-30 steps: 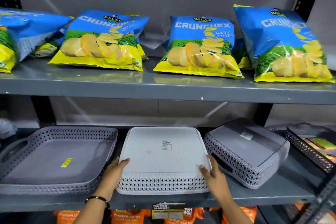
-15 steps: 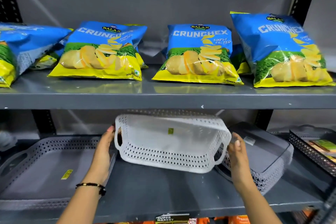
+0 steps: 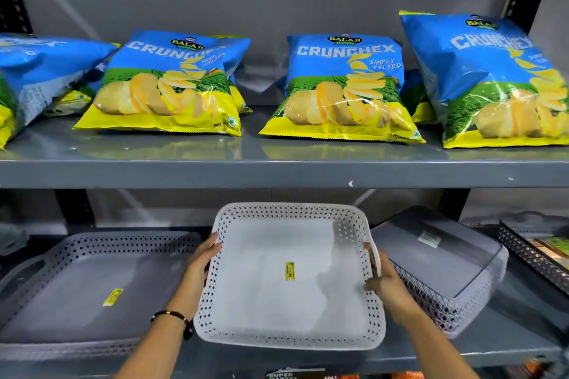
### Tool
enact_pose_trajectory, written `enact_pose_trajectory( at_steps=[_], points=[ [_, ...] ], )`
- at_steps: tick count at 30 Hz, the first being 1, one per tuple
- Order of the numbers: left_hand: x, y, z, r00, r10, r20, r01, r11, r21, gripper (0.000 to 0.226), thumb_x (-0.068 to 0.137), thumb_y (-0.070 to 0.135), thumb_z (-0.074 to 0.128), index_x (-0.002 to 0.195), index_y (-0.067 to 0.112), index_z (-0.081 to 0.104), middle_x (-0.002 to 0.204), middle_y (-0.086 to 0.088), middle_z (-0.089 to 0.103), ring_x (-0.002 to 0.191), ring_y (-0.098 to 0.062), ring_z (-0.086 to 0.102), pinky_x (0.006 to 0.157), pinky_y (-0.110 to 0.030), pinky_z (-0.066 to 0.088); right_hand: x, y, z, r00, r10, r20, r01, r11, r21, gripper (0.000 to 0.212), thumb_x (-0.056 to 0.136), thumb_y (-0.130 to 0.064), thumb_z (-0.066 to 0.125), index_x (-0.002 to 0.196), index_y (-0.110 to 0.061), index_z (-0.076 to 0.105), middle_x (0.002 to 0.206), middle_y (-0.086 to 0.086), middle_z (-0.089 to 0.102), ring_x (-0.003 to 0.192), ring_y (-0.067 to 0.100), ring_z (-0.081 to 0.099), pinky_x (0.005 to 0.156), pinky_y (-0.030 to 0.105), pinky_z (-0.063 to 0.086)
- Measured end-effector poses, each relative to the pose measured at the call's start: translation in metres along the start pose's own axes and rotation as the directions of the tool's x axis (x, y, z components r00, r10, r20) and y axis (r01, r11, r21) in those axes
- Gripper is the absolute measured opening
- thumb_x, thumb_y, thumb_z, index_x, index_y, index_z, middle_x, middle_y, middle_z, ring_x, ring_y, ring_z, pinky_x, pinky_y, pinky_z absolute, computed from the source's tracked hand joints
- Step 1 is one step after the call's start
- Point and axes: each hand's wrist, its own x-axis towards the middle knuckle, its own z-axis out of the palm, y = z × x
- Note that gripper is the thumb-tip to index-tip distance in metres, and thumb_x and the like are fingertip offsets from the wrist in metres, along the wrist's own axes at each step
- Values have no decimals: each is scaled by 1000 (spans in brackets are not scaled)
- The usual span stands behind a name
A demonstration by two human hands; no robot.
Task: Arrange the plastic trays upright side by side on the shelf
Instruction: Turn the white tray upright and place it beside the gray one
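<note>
The white tray (image 3: pixel 289 277) sits open side up on the lower grey shelf (image 3: pixel 508 311), between two grey trays (image 3: pixel 92 283) – the right one (image 3: pixel 443 258) overturned. Left hand (image 3: pixel 200 268) and right hand (image 3: pixel 385 283) close their fingers on its side rims. Above – chip bags (image 3: pixel 341 89) on another grey shelf (image 3: pixel 277 169).

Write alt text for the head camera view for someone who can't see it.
Both hands, left hand and right hand, hold a white plastic tray open side up between two grey trays on the lower shelf; chip bags line the shelf above.
</note>
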Motion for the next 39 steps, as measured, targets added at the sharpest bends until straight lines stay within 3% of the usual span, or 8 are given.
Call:
enact_pose_trajectory(
  at_steps=[5, 10, 15, 23, 26, 29, 34, 39],
  points=[
    [11, -6, 7, 990, -139, -25, 141, 987, 74, 21, 92, 24, 46, 95, 24, 67, 91, 10, 75, 74, -5, 71, 76, -31, 47, 23, 0, 3, 992, 71, -103, -81, 993, -90, 60, 75, 29, 31, 113, -18, 32, 99, 11, 48, 76, 16, 50, 55, 30, 41],
    [18, -13, 0, 973, -199, -118, 217, 963, 162, 43, 86, 35, 54, 126, 17, 55, 133, -6, 55, 126, -25, 47, 114, -42, 29, 47, 18, 5, 986, 130, -106, -138, 988, -74, 71, 74, 30, 33, 122, -22, 39, 107, 11, 58, 87, 29, 59, 62, 36, 51],
    [21, -18, 2, 966, -216, -143, 239, 955, 173, 38, 88, 31, 52, 123, 17, 54, 117, -5, 55, 111, -19, 47, 99, -35, 30, 61, 35, 5, 989, 91, -114, -109, 980, -167, 70, 75, 23, 43, 131, -18, 43, 118, 12, 64, 101, 30, 63, 84, 44, 56],
    [44, -41, -17, 959, -227, -170, 267, 925, 272, 75, 56, 59, 69, 118, 18, 63, 128, -2, 62, 122, -25, 53, 113, -45, 32, 59, 34, 6, 988, 84, -133, -117, 958, -261, 77, 75, 19, 39, 140, -21, 33, 122, 5, 59, 115, 31, 55, 97, 47, 49],
    [37, -32, -5, 964, -176, -199, 238, 907, 347, 51, 79, 41, 62, 120, 10, 60, 126, -4, 58, 126, -26, 47, 105, -35, 32, 57, 33, 7, 989, 69, -135, -107, 949, -297, 81, 74, 19, 36, 142, -22, 29, 129, 12, 57, 119, 34, 52, 98, 52, 47],
    [36, -31, -2, 968, -119, -221, 209, 870, 446, 41, 70, 45, 65, 96, 14, 63, 112, -5, 59, 118, -25, 49, 95, -35, 34, 56, 31, 6, 990, 59, -129, -104, 920, -378, 83, 73, 19, 35, 144, -23, 24, 130, 15, 58, 118, 36, 53, 96, 52, 48],
    [36, -30, 2, 967, 63, -246, 166, 576, 800, 54, 90, 30, 55, 137, 7, 44, 155, -6, 25, 141, -24, 28, 116, -37, 24, 44, 19, 5, 993, 16, -115, -78, 827, -556, 79, 78, 13, 42, 146, -17, 17, 128, 18, 57, 115, 38, 54, 94, 42, 47],
    [22, -34, 50, 927, 351, -130, -59, 481, 875, 35, 87, 13, 57, 121, 6, 60, 142, -10, 47, 130, -26, 44, 110, -35, 36, 28, 12, -4, 979, -178, -103, 76, 777, -624, 65, 72, 10, 49, 131, -16, 48, 121, 9, 64, 107, 32, 61, 90, 38, 51]
  ],
)
